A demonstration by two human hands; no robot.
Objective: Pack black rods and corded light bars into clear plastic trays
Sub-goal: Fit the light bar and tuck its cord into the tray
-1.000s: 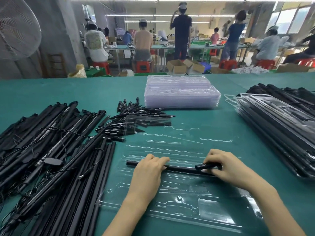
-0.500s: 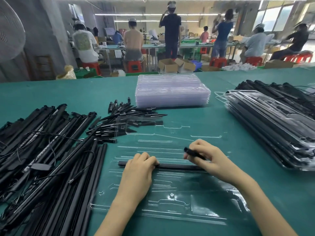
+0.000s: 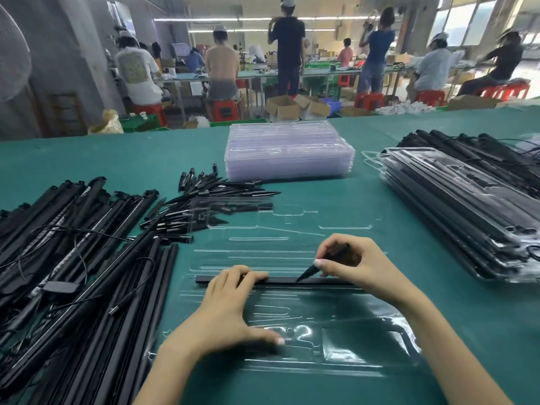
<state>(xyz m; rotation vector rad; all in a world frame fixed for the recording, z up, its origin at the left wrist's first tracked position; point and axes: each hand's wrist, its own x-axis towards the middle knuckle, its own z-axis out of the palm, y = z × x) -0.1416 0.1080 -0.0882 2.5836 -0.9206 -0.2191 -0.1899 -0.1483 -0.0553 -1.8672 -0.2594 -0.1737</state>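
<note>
Across the lower middle of the head view, the clear tray (image 3: 336, 343) is lying on the green table (image 3: 87, 159) with one black rod (image 3: 280, 280) seated in a channel. The left hand (image 3: 230, 311) is pressing on that rod with bent fingers, thumb spread on the plastic. The right hand (image 3: 353, 266) is pinching a short pointed spike (image 3: 321, 266), tip touching the rod. If the tip is pushing down off its slot, it may be levering the rod out or denting the thin plastic. At left, corded light bars (image 3: 67, 258) are lying tangled; cords could be snagging neighbours when lifted.
</note>
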